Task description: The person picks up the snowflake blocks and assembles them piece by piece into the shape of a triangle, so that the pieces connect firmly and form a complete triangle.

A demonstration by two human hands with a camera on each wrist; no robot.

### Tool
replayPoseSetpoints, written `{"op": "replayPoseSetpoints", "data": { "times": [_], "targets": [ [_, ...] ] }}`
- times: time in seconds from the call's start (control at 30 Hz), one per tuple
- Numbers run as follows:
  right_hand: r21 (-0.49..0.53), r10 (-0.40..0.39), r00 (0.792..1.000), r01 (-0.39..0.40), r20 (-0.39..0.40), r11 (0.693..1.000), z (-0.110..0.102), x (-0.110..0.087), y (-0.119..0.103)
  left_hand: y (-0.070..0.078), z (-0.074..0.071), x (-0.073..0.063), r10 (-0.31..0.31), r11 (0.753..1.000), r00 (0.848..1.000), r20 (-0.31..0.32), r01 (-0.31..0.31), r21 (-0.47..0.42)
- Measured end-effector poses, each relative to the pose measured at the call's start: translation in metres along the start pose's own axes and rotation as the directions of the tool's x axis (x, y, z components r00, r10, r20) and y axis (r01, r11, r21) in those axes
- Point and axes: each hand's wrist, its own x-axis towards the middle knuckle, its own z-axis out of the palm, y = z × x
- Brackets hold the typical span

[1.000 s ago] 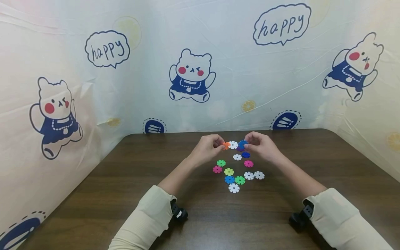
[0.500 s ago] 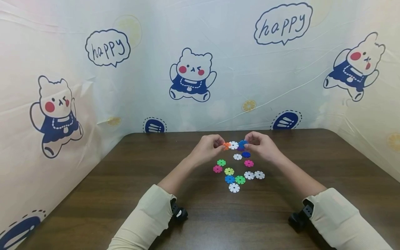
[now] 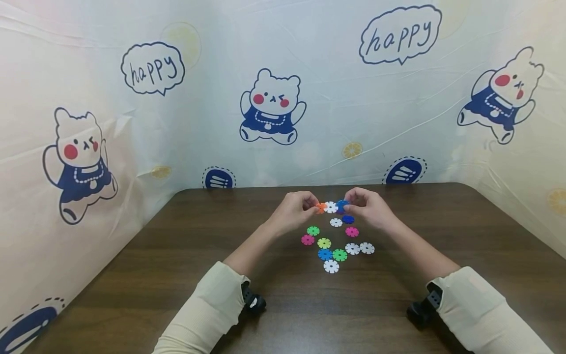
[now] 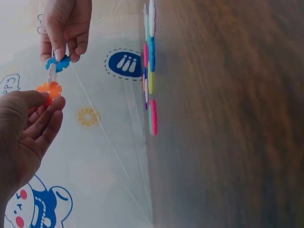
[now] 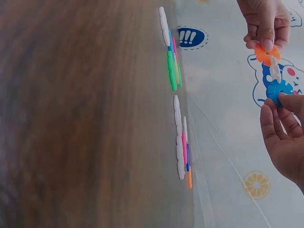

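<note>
My left hand (image 3: 297, 211) pinches an orange notched building disc (image 3: 321, 208) between thumb and fingertips, near the far edge of the table. Facing it, my right hand (image 3: 370, 209) pinches a blue notched disc (image 3: 342, 205) the same way. Between the two sits a white notched disc (image 3: 330, 207), touching both, so the three form a short row. Both wrist views show this row held up above the tabletop. There the white disc (image 5: 275, 70) appears turned nearly edge-on, while the blue disc (image 5: 279, 89) shows its face.
Several loose discs lie flat nearer the person, among them a dark blue disc (image 3: 348, 220), a yellow disc (image 3: 324, 243) and a white disc (image 3: 331, 266). An orange disc (image 5: 189, 180) also lies on the wooden table (image 3: 283, 314). A printed curtain (image 3: 327, 73) surrounds the table.
Both hands keep their pinch. In the head view the row of discs and the right hand have come down very slightly. The loose discs stay where they were.
</note>
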Motion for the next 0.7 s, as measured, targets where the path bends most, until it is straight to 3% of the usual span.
{"op": "replayPoseSetpoints", "data": {
  "times": [0.37, 0.7],
  "targets": [
    [0.009, 0.003, 1.0, -0.002, -0.026, 1.0, 0.0036, 0.0012, -0.0005, -0.0027, 0.0012, -0.0008, -0.005, 1.0, 0.999, -0.038, 0.004, -0.028],
    [-0.026, -0.033, 0.999, 0.032, -0.018, 0.999, 0.0059, 0.0023, 0.0002, -0.0009, 0.0006, -0.001, 0.031, 0.999, 0.999, -0.01, -0.031, -0.009]
  ]
}}
